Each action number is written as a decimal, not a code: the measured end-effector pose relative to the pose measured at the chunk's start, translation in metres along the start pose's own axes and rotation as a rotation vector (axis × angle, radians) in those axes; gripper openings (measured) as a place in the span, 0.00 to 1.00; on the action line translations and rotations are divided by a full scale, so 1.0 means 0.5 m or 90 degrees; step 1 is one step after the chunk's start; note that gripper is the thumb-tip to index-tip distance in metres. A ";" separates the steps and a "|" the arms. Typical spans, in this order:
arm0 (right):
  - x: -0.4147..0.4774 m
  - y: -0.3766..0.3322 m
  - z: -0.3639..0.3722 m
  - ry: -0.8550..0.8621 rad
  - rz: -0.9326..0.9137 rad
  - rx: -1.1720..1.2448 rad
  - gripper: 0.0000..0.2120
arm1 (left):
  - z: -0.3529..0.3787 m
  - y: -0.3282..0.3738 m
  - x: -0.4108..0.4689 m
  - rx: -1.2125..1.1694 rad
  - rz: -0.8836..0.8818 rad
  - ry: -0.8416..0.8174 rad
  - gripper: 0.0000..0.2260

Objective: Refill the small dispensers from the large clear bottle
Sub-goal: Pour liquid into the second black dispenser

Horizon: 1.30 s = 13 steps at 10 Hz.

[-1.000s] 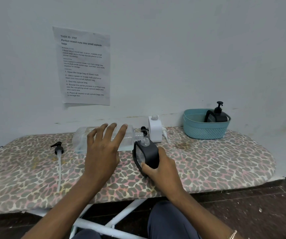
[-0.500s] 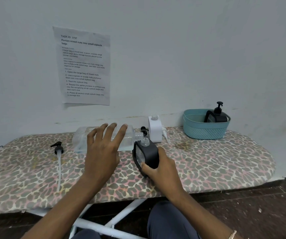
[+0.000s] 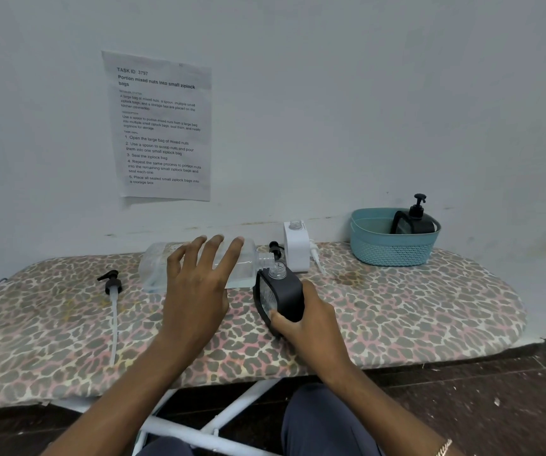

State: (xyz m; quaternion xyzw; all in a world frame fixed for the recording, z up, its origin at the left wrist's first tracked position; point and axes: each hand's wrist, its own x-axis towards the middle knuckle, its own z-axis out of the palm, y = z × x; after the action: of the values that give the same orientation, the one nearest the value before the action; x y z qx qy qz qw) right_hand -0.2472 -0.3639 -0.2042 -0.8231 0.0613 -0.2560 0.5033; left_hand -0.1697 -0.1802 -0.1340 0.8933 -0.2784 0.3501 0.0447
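Observation:
The large clear bottle (image 3: 156, 268) lies on its side above the leopard-print board (image 3: 413, 311), with a little liquid in it. My left hand (image 3: 199, 284) holds it from above, fingers spread over its body. Its open neck points right, at the open mouth of a small black dispenser (image 3: 284, 291). My right hand (image 3: 311, 324) grips that dispenser low on its side and tilts it toward the bottle. A white dispenser (image 3: 296, 245) stands open behind them.
A black pump head with a long tube (image 3: 112, 284) lies on the board at left. Another black pump (image 3: 274, 248) and a white pump (image 3: 316, 258) lie by the white dispenser. A teal basket (image 3: 390, 251) at back right holds a black dispenser (image 3: 413, 222). A wall runs behind.

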 end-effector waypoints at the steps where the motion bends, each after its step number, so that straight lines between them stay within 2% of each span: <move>1: 0.000 -0.001 0.001 -0.001 0.002 0.001 0.17 | -0.001 0.000 0.000 0.000 -0.001 0.001 0.41; 13: 0.001 0.007 0.001 -0.005 0.008 0.001 0.20 | -0.008 0.002 0.002 0.005 -0.001 -0.018 0.42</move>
State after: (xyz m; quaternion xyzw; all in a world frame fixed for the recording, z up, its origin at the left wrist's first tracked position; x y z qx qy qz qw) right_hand -0.2459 -0.3653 -0.2070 -0.8231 0.0644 -0.2498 0.5060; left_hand -0.1721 -0.1805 -0.1303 0.8986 -0.2771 0.3382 0.0377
